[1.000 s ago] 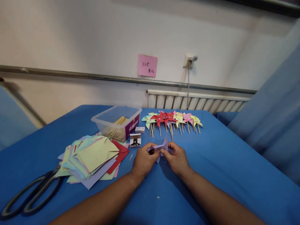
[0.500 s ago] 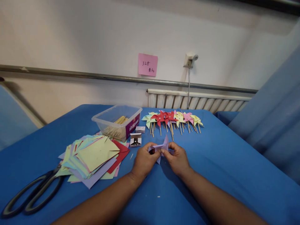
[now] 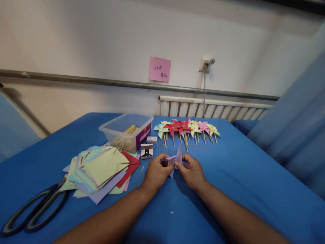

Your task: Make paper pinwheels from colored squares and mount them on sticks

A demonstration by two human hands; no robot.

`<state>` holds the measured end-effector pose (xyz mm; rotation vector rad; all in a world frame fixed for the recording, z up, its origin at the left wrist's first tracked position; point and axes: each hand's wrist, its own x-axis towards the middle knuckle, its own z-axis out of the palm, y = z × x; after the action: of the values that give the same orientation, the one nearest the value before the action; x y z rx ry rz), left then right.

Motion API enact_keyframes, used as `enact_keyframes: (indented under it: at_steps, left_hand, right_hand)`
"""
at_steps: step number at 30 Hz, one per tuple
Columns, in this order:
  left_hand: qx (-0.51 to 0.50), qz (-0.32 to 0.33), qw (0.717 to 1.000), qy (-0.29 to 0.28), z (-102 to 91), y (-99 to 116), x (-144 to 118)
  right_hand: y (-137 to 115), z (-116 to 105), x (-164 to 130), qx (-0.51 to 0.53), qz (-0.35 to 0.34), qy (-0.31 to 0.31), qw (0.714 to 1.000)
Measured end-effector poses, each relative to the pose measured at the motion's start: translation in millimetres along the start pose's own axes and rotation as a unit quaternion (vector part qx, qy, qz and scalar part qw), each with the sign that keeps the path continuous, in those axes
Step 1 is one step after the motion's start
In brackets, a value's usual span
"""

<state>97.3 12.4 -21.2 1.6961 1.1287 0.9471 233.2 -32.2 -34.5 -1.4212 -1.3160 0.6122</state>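
Head view: both hands meet over the blue tabletop, left hand and right hand each with the grip pinched shut on a lilac paper pinwheel — held low between them, likely to keep its folded points together. Finished pinwheels (on sticks) lie beyond; pin box just left.
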Motion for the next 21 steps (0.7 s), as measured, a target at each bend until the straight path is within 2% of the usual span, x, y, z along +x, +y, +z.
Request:
enact_keyframes:
  at_steps: [8,15,18,21]
  left_hand:
    - [0.001,-0.008,1.0,-0.004,0.8,5.0,-3.0]
    - [-0.001,0.005,1.0,0.004,1.1,-1.2,-1.8]
    - [-0.036,-0.007,0.999,0.008,2.3,-4.4,0.2]
    - [-0.109,-0.037,0.993,0.012,3.5,-5.1,2.4]
  right_hand:
    - [1.4,0.5,0.3,-0.003,-0.005,0.01,1.0]
    - [0.4,0.2,-0.6,-0.029,-0.032,0.024,0.999]
    - [2.4,1.1,-0.1,-0.015,-0.029,0.024,0.999]
    - [6.4,2.6,1.7,0.056,-0.004,0.0,0.998]
